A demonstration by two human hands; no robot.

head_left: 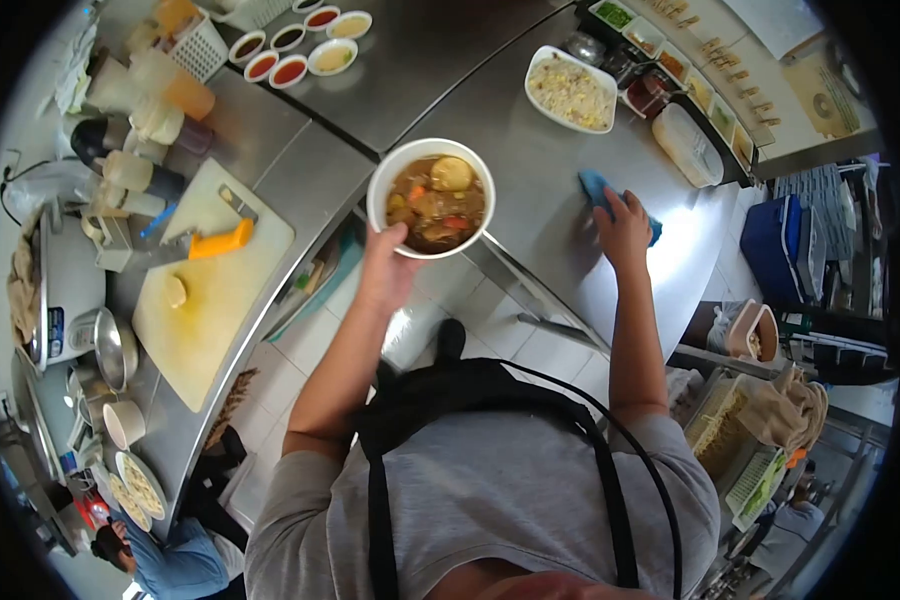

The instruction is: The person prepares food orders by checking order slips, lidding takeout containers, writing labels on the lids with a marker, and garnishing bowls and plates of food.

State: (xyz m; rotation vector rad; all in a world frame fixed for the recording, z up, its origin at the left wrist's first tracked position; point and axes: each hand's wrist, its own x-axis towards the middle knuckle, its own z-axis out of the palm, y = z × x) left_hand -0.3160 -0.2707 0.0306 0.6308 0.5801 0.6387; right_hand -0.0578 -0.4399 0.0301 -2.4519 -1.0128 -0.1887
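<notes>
My left hand (pixel 388 272) grips a white bowl (pixel 378 190) from its near side, thumb on the rim. Brown stew (pixel 435 210) with chunks of vegetable and a pale round slice fills it, held up level over the gap beside the steel counter. Over on the right, my right hand (pixel 624 232) is closed on a blue cloth (pixel 598 190) lying against the steel table (pixel 530 200). Part of the cloth is hidden beneath the fingers. Farther back on that table stands a white dish of fried rice (pixel 572 92).
A cutting board (pixel 205 330) with an orange-handled knife (pixel 220 240) lies at left, near sauce bottles (pixel 155 125). Small sauce cups (pixel 290 70) stand at the back. Topping containers (pixel 690 70) line the far right. Another person (pixel 185 560) is at lower left.
</notes>
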